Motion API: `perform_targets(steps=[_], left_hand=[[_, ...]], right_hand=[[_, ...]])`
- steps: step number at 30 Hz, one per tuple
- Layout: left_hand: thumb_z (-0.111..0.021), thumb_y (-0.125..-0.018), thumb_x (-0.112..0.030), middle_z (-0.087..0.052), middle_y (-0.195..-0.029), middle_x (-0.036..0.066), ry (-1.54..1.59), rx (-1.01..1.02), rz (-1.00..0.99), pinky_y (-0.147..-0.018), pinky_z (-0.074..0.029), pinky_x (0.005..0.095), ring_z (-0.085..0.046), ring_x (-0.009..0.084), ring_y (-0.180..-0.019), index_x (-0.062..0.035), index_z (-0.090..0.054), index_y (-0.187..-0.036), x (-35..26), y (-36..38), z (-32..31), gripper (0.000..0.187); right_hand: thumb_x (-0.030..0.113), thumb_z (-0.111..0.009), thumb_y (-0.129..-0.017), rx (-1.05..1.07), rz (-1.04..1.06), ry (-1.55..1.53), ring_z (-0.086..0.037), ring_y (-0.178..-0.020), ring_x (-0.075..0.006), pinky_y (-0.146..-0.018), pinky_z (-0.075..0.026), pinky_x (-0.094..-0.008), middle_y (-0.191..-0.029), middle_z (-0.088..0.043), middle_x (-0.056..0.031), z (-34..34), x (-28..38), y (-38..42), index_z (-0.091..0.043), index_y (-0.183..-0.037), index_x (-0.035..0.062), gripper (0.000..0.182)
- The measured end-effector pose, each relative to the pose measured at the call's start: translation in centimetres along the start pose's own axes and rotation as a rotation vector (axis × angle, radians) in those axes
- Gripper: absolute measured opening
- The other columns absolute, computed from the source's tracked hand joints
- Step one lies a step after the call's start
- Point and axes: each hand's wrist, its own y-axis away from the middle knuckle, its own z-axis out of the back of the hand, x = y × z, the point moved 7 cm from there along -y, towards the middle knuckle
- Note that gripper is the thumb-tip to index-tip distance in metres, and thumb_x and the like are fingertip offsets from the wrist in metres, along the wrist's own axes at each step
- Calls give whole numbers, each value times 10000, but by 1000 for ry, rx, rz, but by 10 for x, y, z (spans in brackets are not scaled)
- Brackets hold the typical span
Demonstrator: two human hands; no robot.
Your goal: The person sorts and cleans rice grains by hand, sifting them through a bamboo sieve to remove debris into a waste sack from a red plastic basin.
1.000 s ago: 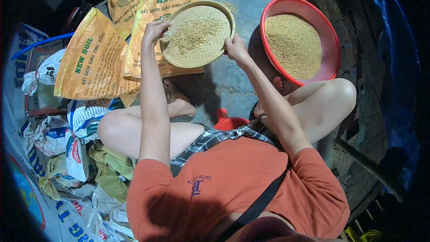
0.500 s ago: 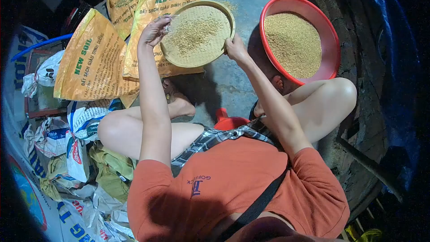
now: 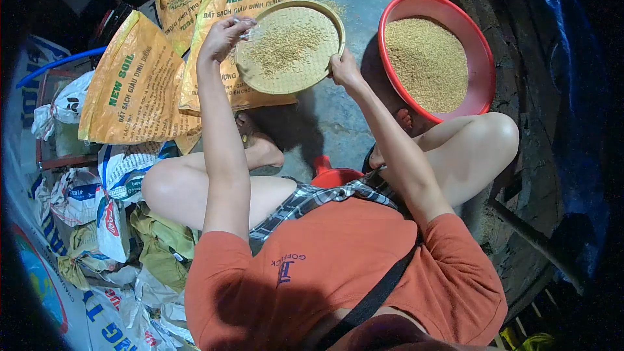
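Note:
My right hand grips the right rim of a round woven winnowing basket, fingers closed around its edge. A loose layer of unhusked rice grains lies across the middle of the basket. By the basket's left rim, my left hand is closed in a pinch on a small piece of clear plastic, whose exact kind I cannot make out. Whether that hand also touches the rim is hard to see. To the right stands a red basin, holding a heap of similar grain.
Orange printed sacks lie left of and beneath the basket. Tied white and green bags crowd the lower left. Between my legs sits a red plastic item, partly hidden by my shorts. A pole slants at the right.
The basket has shifted slightly up and to the right, and both hands have moved a little with it. The grain in it has spread slightly differently. The basin looks the same.

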Motion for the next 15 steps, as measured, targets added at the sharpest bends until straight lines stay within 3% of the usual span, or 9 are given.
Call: perform_targets(steps=[2, 6, 9, 12, 15], left_hand=[[-563, -738, -108, -566, -745, 48, 110, 35, -41, -569, -421, 210, -496, 86, -632, -7, -576, -829, -7, 3, -1, 136], [-564, -738, -109, -545, -682, 29, 57, 29, -38, -519, -403, 211, -480, 82, -574, -10, -577, -829, 15, -5, 4, 135], [-606, -691, -128, -511, -609, -29, -361, 64, 96, -475, -348, 182, -458, 71, -538, -30, -581, -804, 31, -4, 0, 152], [-628, -663, -104, -534, -590, 23, -538, 106, 103, -439, -352, 207, -460, 79, -500, -18, -585, -770, 44, -9, -10, 143], [-678, -587, -110, -543, -630, 28, -640, 147, 67, -492, -389, 234, -486, 101, -550, -33, -571, -768, 56, -15, -14, 224]], right_hand=[[97, -317, -755, 14, 0, -18, -409, -363, -115, -293, -307, -242, -523, -463, -68, -1, -4, -2, -411, -846, -10, 169], [109, -318, -760, 10, -45, -7, -399, -347, -116, -287, -300, -237, -520, -465, -72, 1, -3, 1, -412, -841, -3, 168], [58, -340, -717, 0, -59, -22, -461, -397, -126, -325, -334, -269, -536, -507, -89, 5, 2, 4, -486, -806, -58, 207], [116, -325, -760, 31, -63, -57, -385, -339, -117, -283, -289, -246, -516, -459, -75, 2, -5, -1, -417, -824, -8, 167], [113, -326, -759, 23, -41, -66, -381, -337, -119, -282, -286, -252, -513, -452, -72, 4, -3, -1, -415, -824, -11, 166]])
